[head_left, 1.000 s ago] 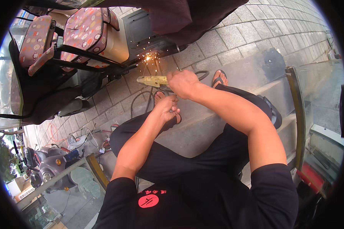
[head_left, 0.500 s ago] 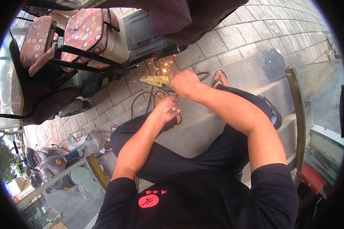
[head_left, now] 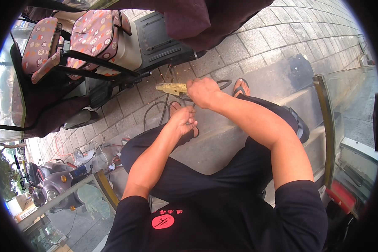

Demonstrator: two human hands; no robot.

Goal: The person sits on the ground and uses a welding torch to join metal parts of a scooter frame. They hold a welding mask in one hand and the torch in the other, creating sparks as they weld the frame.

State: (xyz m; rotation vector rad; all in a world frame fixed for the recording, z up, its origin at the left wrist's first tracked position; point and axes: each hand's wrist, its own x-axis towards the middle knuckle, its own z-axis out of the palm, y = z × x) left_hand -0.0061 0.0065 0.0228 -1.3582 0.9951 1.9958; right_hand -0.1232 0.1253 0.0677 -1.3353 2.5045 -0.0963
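My right hand (head_left: 203, 92) is wrapped round a worn yellow welding electrode holder (head_left: 172, 88), whose jaw end points left. A thin rod (head_left: 168, 73) shows just beyond the holder, with a few small orange sparks (head_left: 181, 74) scattered near it. A dark cable (head_left: 225, 82) loops out behind the right fist. Nearer to me, my left hand (head_left: 183, 119) is closed with its fingers curled; what it grips, if anything, is too hidden to make out. My sandalled left foot (head_left: 175, 107) lies close beyond that hand.
An electric three-wheeler with a patterned seat (head_left: 94, 35) stands at the far left. Below it, cables cross the paving (head_left: 122, 101). A scooter (head_left: 56, 180) stands at lower left. Glass panels with metal frames (head_left: 328, 130) flank me; my right foot (head_left: 242, 87) rests on a stone step.
The bright burst of sparks beyond the holder has died down to a few faint specks. The holder has shifted very slightly right; my left hand keeps its place.
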